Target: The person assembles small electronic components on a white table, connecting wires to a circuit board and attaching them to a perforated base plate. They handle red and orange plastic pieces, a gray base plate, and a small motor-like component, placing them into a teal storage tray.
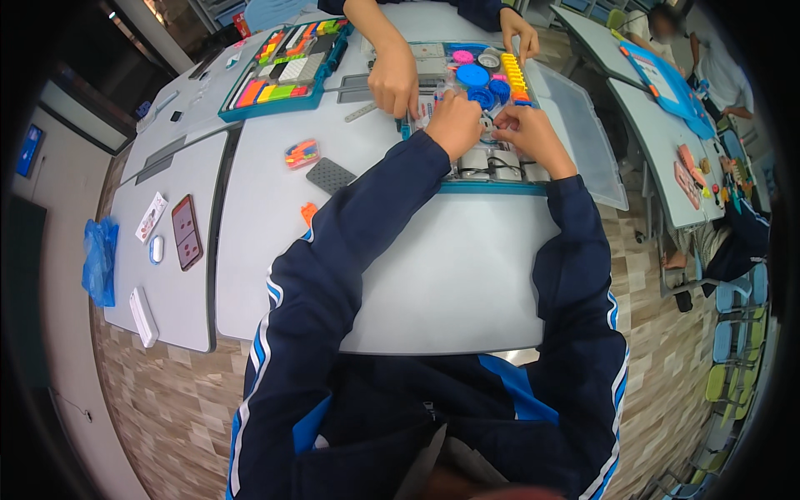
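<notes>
The left hand [455,125] and the right hand [533,137] come together over an open parts case [500,188], and a small grey round part [487,127] sits between their fingertips. The left hand is curled, its back up and its fingers largely hidden, so I cannot tell whether it grips the part or only steadies it. The right hand is narrow, thumb and finger bent in close at the part's near right edge; whether they are fully closed on it is too small to tell. Just below both hands, in the near row of the case, lie white blocks [505,165] with dark cables. Beyond the hands, inside the case, are a large blue wheel [472,75], smaller blue wheels [481,97], a pink wheel [462,57] and, straight past the right hand, a yellow toothed strip [514,77]. A clear lid [587,137] lies open to the right of the right hand. Near the left hand, on its far left side, a co-worker's hand [394,79] points down into the case, while the co-worker's other hand [520,35] is at the far end of the yellow strip, beyond the right hand. Farther left of the left hand, on the desk [450,267], lie a grey strip [360,112], a dark grey plate [331,176] and a small clear box [302,153] of orange pieces.
</notes>
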{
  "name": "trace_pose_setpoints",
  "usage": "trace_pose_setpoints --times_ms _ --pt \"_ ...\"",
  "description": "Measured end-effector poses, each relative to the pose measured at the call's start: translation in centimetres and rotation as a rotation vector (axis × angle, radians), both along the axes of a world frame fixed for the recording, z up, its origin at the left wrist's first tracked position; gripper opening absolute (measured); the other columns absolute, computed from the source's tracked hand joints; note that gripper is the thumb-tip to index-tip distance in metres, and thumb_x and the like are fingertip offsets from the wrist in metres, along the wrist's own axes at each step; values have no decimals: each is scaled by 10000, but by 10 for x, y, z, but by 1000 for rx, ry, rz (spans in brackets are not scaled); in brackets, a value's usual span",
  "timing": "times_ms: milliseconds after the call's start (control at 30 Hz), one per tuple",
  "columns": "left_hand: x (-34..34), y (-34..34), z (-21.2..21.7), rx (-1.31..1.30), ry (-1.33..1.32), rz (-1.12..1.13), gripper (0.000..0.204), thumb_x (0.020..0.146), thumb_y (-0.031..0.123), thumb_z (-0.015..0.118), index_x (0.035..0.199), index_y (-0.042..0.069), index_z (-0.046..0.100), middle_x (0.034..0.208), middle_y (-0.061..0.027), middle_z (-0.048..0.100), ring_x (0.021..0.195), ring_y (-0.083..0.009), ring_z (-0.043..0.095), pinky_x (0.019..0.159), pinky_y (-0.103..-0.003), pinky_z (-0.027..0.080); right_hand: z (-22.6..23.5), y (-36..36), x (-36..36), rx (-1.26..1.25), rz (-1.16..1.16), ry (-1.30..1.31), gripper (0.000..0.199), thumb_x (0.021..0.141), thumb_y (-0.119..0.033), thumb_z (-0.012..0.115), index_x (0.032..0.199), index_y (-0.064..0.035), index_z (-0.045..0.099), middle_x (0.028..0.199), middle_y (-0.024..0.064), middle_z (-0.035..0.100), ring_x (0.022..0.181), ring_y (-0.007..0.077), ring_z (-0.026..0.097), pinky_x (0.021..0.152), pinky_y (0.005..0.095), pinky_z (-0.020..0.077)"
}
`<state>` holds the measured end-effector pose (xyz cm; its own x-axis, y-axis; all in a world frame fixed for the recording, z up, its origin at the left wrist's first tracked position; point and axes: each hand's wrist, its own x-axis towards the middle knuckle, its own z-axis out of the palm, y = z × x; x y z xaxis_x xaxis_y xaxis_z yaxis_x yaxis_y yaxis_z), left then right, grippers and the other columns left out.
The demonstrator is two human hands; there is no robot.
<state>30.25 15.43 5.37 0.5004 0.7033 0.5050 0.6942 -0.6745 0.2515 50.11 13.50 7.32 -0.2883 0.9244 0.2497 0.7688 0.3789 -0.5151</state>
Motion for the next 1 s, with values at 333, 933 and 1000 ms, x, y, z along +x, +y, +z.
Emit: trace_pose_setpoints --times_ms 333,933,1000 --pt "-92 -169 43 -215 -135 -330 305 881 239 754 1051 -4 679 1021 -158 623 1035 -346 578 904 -419 490 -9 1 -1 194 47 -47 306 829 -164 792 1082 -1 732 862 112 712 739 227 632 696 355 514" --pt "-205 -237 35 -660 -190 -74 224 912 173 721 1076 23 700 1005 -125 680 831 -249 679 781 -348 526 0 -3 -16 253 -152 5 295 913 -270 732 966 20 747 873 172 703 775 288 663 714 398 517" --pt "-203 -234 33 -644 -199 -87 216 911 170 721 1066 22 700 992 -126 680 819 -247 675 767 -348 524 -1 -3 -15 278 -157 4 285 907 -260 732 953 21 748 896 185 719 890 345 672 806 436 517"
